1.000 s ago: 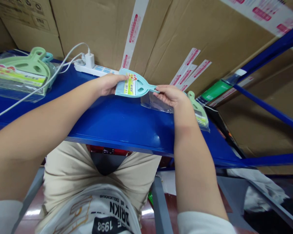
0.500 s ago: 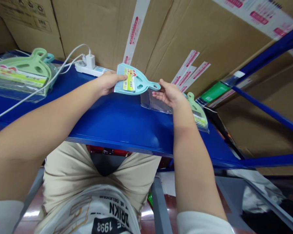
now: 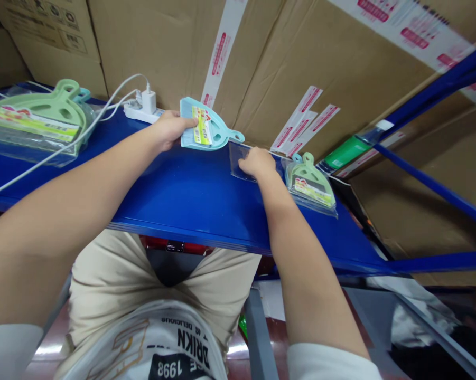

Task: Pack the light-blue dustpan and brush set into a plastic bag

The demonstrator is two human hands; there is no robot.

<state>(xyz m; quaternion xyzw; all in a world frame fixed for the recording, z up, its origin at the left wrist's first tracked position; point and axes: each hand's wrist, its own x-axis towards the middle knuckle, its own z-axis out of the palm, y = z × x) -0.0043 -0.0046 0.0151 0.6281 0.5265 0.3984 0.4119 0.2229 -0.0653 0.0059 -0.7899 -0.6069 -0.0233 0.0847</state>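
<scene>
The pale blue dustpan (image 3: 219, 134) is clamped by its wide end in the left hand (image 3: 169, 130), to the left of the right hand (image 3: 259, 162) and apart from it. The right hand, fingers curled, is at a clear bag (image 3: 236, 164) on the blue shelf (image 3: 182, 192), pinching or not I cannot tell; handling the bag seems the current step, calling for a careful pinch

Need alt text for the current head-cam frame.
A person's left hand holds a labelled light-blue dustpan above a blue surface, while the right hand is at a clear plastic bag. Bagged green dustpans lie at the picture's left and right.
</scene>
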